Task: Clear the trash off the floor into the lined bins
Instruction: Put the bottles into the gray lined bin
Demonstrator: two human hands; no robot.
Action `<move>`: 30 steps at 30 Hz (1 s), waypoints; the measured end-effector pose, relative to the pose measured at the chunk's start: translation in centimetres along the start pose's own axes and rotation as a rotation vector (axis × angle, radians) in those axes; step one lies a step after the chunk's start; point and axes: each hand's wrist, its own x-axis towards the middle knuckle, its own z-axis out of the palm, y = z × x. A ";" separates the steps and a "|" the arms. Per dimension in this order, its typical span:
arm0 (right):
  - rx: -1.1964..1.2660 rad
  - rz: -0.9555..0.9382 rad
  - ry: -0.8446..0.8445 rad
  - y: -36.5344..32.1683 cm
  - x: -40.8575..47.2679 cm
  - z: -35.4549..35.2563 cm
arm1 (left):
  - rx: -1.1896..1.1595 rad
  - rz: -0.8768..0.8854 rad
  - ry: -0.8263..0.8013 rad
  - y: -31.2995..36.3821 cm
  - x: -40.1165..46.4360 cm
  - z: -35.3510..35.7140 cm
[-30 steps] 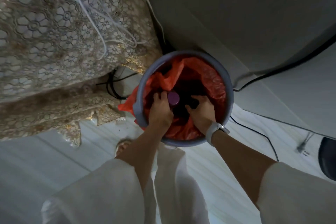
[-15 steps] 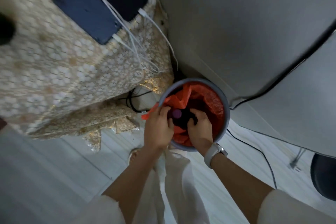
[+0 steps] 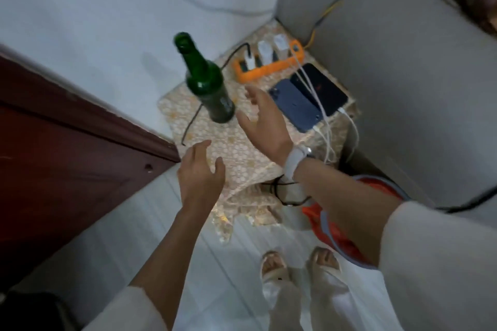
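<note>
A green bottle stands upright on the cloth-covered desk. The right hand reaches just beside it, grip loose and empty. The left hand hovers nearer, fingers relaxed. The lined bin sits under the right forearm.

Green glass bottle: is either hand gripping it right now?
No. The green glass bottle stands alone on the lace-covered table; both hands are open.

White sleeves, pale wristwatch, sandals
</note>
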 end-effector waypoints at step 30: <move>0.137 0.486 0.748 8.8 -18.3 -11.0 | 0.206 0.273 -0.609 5.2 -7.0 12.8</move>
